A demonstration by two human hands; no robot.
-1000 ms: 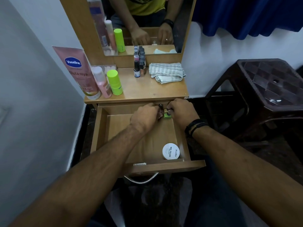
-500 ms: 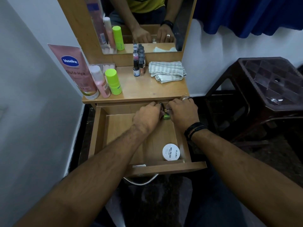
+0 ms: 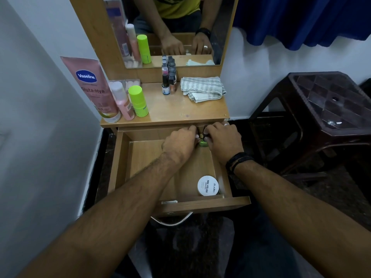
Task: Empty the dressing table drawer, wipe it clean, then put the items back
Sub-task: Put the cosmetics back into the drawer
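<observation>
The wooden drawer (image 3: 120,157) stands pulled out under the dressing table top (image 3: 180,111). Both hands reach into its far right corner. My left hand (image 3: 179,142) and my right hand (image 3: 224,140) are closed around small bottles there; a green one (image 3: 203,143) and a dark cap (image 3: 205,131) show between the fingers, and which hand grips which I cannot tell. A white round nail polish remover tub (image 3: 207,185) lies at the drawer's near right corner. A folded striped cloth (image 3: 202,88) rests on the table top.
On the top stand a pink Vaseline tube (image 3: 90,87), a pink bottle (image 3: 122,101), a green bottle (image 3: 138,101) and several small nail polish bottles (image 3: 168,81) by the mirror (image 3: 172,31). A dark plastic stool (image 3: 321,109) is at right. White wall at left.
Both hands have stayed in the drawer's far right corner, shifting slightly toward the back wall. The view has tilted a little; nothing else has moved.
</observation>
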